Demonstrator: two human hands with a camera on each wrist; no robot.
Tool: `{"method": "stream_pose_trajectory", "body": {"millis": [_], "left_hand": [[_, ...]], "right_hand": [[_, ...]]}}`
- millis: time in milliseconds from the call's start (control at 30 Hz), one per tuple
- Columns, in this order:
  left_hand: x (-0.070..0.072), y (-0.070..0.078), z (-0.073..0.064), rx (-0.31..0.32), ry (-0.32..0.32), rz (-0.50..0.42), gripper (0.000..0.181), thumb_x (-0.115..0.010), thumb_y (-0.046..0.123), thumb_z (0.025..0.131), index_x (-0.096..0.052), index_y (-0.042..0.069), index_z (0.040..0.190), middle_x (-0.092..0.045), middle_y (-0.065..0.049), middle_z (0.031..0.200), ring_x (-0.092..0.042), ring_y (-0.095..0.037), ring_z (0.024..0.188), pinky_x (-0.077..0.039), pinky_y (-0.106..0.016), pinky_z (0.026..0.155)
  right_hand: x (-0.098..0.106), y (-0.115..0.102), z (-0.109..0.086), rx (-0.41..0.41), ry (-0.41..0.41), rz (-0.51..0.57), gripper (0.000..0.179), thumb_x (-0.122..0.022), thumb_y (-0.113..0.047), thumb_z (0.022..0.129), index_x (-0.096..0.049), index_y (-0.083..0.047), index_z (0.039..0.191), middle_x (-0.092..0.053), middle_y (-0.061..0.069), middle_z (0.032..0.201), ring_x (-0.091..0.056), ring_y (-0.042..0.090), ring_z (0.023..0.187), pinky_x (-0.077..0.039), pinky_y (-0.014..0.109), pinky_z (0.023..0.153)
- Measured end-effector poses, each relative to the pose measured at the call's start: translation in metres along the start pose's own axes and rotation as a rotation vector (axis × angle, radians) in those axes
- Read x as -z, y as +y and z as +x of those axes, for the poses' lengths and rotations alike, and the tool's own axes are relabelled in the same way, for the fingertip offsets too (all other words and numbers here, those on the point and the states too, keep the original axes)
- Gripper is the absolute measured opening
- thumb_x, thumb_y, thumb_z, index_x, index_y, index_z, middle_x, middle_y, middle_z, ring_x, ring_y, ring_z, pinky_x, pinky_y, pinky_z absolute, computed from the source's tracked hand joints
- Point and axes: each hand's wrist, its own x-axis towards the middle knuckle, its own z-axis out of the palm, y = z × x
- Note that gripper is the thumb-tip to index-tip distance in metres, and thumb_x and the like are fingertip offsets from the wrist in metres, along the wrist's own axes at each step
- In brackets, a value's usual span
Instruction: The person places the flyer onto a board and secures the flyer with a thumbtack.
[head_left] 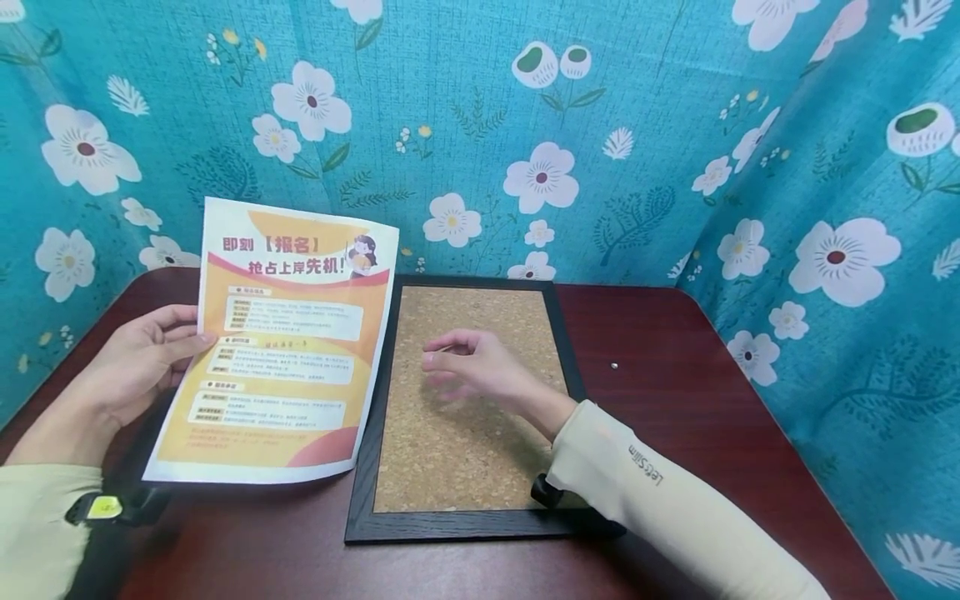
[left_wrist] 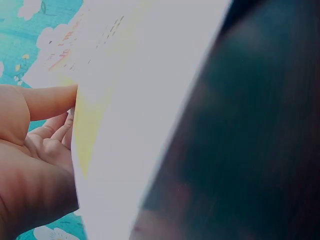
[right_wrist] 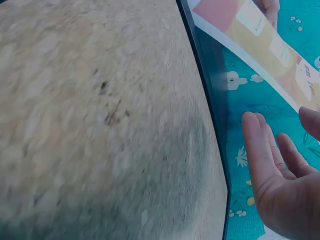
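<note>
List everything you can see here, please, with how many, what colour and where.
Table: 1, dark red-brown, under everything
Curtain: number unclear, teal with white flowers, behind and around the table
Board: 1, tan cork with black frame, on the table
Sheet: 1, orange and white, held up at left
Bit: 1, whitish, on the table right of the board; too small to identify
Wrist devices: 2, black, one per wrist
Sleeves: 2, cream, on the arms
Left hand: 1, bare, pinching the sheet's edge
Right hand: 1, bare, above the board

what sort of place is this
Probably a small curtained indoor workspace: a floral curtain hangs behind a dark table, where a framed corkboard lies.
</note>
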Motion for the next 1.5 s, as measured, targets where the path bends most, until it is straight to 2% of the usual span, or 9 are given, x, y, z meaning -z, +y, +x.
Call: {"method": "stream_pose_trajectory", "body": {"millis": [133,300,533,667,833,1033,1267,1500], "left_hand": [[0.000,0.003,-0.001,-0.008,-0.014,-0.056,0.031,-0.066,0.029,0.098,-0.049,0.028,0.125,-0.071,0.019,0.102,-0.074,-0.018,0.085,-0.060,-0.035,0.072],[-0.003,0.006,-0.001,-0.017,-0.021,-0.091,0.033,-0.067,0.028,0.098,-0.049,0.025,0.126,-0.073,0.016,0.102,-0.074,-0.019,0.085,-0.060,-0.035,0.071],[-0.006,0.009,-0.002,-0.034,-0.008,-0.059,0.032,-0.065,0.028,0.099,-0.050,0.026,0.127,-0.072,0.017,0.103,-0.074,-0.018,0.086,-0.060,-0.035,0.072],[-0.007,0.010,-0.002,-0.036,-0.002,-0.046,0.032,-0.065,0.029,0.099,-0.050,0.026,0.127,-0.072,0.017,0.103,-0.074,-0.017,0.087,-0.060,-0.035,0.073],[-0.006,0.010,-0.003,-0.030,0.012,-0.020,0.031,-0.065,0.031,0.098,-0.050,0.028,0.126,-0.071,0.019,0.101,-0.074,-0.016,0.085,-0.060,-0.034,0.072],[-0.004,0.010,-0.004,-0.028,0.015,-0.013,0.032,-0.065,0.032,0.098,-0.050,0.028,0.126,-0.071,0.019,0.101,-0.074,-0.016,0.085,-0.060,-0.034,0.072],[-0.002,0.013,-0.005,-0.037,0.019,0.026,0.031,-0.065,0.034,0.098,-0.050,0.028,0.126,-0.070,0.020,0.101,-0.074,-0.015,0.085,-0.060,-0.031,0.072],[-0.001,0.014,-0.006,-0.030,0.013,0.055,0.037,-0.065,0.035,0.098,-0.053,0.019,0.128,-0.070,0.021,0.101,-0.073,-0.014,0.086,-0.060,-0.032,0.072]], "right_hand": [[-0.008,-0.002,0.006,0.004,-0.003,0.029,0.042,-0.069,-0.018,0.097,-0.059,0.003,0.132,-0.068,0.014,0.117,-0.068,0.034,0.107,-0.059,0.046,0.081],[-0.019,-0.006,0.015,-0.010,-0.007,0.108,0.040,-0.070,-0.019,0.096,-0.061,-0.001,0.131,-0.064,0.018,0.129,-0.065,0.035,0.113,-0.058,0.048,0.085],[-0.034,-0.014,0.025,-0.040,0.020,0.176,0.045,-0.073,-0.024,0.095,-0.061,-0.007,0.134,-0.067,0.009,0.126,-0.063,0.032,0.118,-0.056,0.041,0.091],[-0.039,-0.018,0.027,-0.049,0.030,0.213,0.042,-0.072,-0.020,0.095,-0.060,-0.006,0.133,-0.067,0.009,0.123,-0.065,0.029,0.114,-0.056,0.041,0.090],[-0.043,-0.021,0.027,-0.036,0.028,0.262,0.031,-0.070,-0.013,0.096,-0.063,-0.002,0.125,-0.068,0.013,0.118,-0.069,0.031,0.104,-0.059,0.041,0.085],[-0.044,-0.024,0.026,-0.022,0.035,0.289,0.021,-0.068,-0.008,0.096,-0.065,0.000,0.116,-0.068,0.015,0.111,-0.070,0.024,0.090,-0.059,0.042,0.083],[-0.043,-0.027,0.025,0.008,0.064,0.262,0.015,-0.068,-0.008,0.096,-0.068,-0.001,0.109,-0.069,0.015,0.104,-0.070,0.023,0.083,-0.060,0.042,0.077],[-0.040,-0.027,0.025,0.037,0.074,0.238,0.016,-0.068,-0.009,0.096,-0.068,0.000,0.110,-0.069,0.013,0.099,-0.069,0.021,0.080,-0.060,0.044,0.076]]}}
